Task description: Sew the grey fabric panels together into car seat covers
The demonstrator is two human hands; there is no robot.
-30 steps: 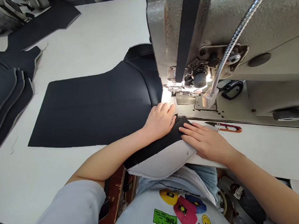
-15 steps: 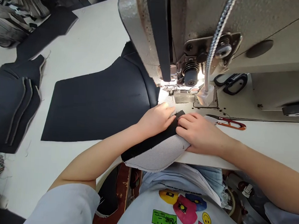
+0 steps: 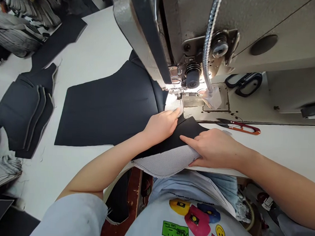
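Observation:
A dark fabric panel with a pale grey mesh underside lies folded in front of the sewing machine's lit presser foot. My left hand is closed on the panel close to the foot, its index finger pressing a light mesh piece that runs under the foot. Over the panel's right part rests my right hand, index finger stretched out across the black face and thumb apart near the mesh edge. Its other fingers are bent on the fabric. Left of the foot spreads a large dark panel.
Red-handled thread snips lie right of my right hand, and black-handled scissors lie behind them on the machine bed. Dark cut pieces are stacked at the left. A braided lamp cable hangs before the machine head.
My right hand has loosened, its index finger straightening and its thumb spreading. The black fabric now lies flatter. My left index finger reaches further out on the mesh. The view has shifted slightly.

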